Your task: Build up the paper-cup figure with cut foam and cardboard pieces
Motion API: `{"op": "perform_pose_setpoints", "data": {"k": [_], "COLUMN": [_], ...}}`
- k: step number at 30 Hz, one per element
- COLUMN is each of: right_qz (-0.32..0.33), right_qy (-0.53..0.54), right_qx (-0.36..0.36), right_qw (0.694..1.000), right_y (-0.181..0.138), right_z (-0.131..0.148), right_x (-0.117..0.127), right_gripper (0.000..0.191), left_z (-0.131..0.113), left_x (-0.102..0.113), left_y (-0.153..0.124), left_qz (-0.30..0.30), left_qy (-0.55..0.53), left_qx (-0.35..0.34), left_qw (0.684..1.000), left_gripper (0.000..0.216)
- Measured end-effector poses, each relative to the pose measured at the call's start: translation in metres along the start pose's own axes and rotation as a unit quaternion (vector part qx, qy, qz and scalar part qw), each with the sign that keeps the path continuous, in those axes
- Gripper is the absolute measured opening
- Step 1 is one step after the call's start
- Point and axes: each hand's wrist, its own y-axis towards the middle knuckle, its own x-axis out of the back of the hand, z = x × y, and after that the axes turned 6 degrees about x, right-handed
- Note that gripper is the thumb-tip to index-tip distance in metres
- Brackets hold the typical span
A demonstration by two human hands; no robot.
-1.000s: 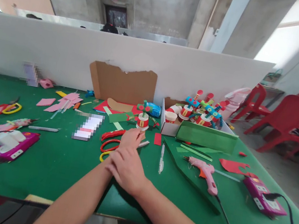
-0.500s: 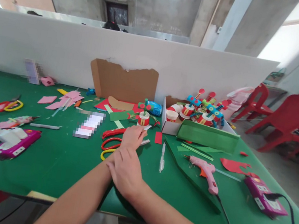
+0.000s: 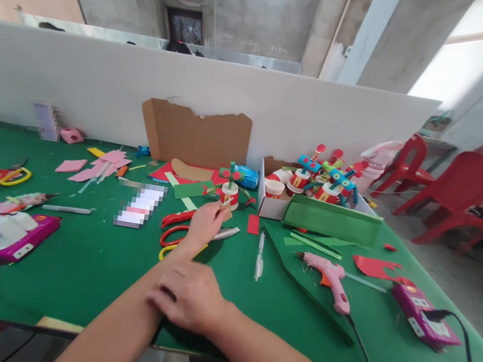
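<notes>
My left hand point(image 3: 206, 223) reaches forward over the table, its fingers pinched at the front of a paper-cup figure point(image 3: 229, 196) with a green and red head and springy folded arms. A small pale piece shows at the fingertips, too small to name. Across my left forearm lies my right hand point(image 3: 191, 296), slightly blurred, its fingers loosely bent with nothing in them. Beside and partly under the left hand are scissors point(image 3: 174, 235) with red and yellow handles and a red-handled tool point(image 3: 176, 217). A white pen point(image 3: 260, 258) and a red paper piece point(image 3: 253, 224) lie to the right.
At the back right, a white box point(image 3: 270, 207) holds several similar cup figures. A pink glue gun point(image 3: 331, 277) and a purple power strip point(image 3: 425, 315) lie right, with a trailing cord. Left are pink paper scraps point(image 3: 107, 166), another power strip point(image 3: 25, 239) and scissors point(image 3: 5, 177).
My right hand has slid from the left wrist back along the forearm toward me. The left hand stays by the cup figure, and the whole view has shifted slightly.
</notes>
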Motion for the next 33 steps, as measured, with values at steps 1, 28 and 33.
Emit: {"op": "perform_pose_setpoints", "data": {"k": [1,28,33], "right_qz": [0.005,-0.241,-0.167], "right_qy": [0.017,0.558,0.508], "right_qx": [0.042,-0.484,-0.447], "right_qw": [0.999,0.630,0.718], "right_y": [0.001,-0.011,-0.010], "right_z": [0.002,-0.110,-0.099], "right_x": [-0.001,0.031,0.033], "right_gripper": [0.033,0.060,0.038], "left_z": [0.000,-0.016,-0.014], "left_x": [0.000,-0.003,-0.002], "left_y": [0.000,-0.004,-0.003], "left_qz": [-0.004,0.074,0.062], "left_qy": [-0.018,-0.529,-0.538], "left_qx": [0.012,0.204,0.200], "left_qw": [1.000,0.820,0.817], "left_gripper": [0.028,0.043,0.042]}}
